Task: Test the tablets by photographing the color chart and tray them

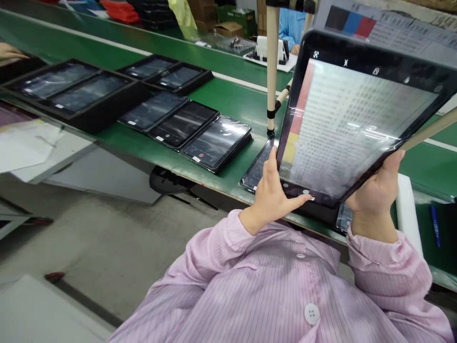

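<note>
A large black tablet (357, 128) is held up, tilted, at the right of the view. Its lit screen shows a camera picture of a printed sheet with coloured blocks. My left hand (269, 195) grips its lower left edge, thumb over the bottom bezel near a white round button. Around the lower right edge wraps my right hand (378, 195), its fingertips hidden behind the tablet. Behind the tablet's top stands a printed sheet (400, 33). Another tablet (259, 164) lies on the green bench partly behind my left hand.
On the green bench (228, 97) lie a row of tablets (217, 140) and black trays (96, 112) holding tablets. A beige pole frame (272, 71) rises beside the held tablet. A blue pen (435, 226) and white foam strip (407, 209) are at right. Across sits a person in blue (291, 26).
</note>
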A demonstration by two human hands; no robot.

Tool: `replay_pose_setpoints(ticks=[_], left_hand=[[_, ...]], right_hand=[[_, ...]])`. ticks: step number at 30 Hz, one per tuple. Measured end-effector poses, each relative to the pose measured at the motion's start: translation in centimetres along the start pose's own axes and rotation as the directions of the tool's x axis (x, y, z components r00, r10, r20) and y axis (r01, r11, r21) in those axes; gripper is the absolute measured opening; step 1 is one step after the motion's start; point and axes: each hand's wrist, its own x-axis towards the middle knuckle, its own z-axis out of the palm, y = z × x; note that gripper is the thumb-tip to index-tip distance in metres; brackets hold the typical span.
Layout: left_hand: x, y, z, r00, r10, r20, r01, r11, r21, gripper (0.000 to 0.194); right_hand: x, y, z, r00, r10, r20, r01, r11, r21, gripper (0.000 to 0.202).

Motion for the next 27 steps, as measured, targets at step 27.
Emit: replay_pose_setpoints(ticks=[27], left_hand=[[-0.8,0.1,-2.5,0.992,-0.120,0.032,0.124,0.974,-0.188,0.129]], right_hand=[[-2.5,-1.4,2.6,0.999,-0.034,0.009,0.035,0.995,-0.092,0.053]])
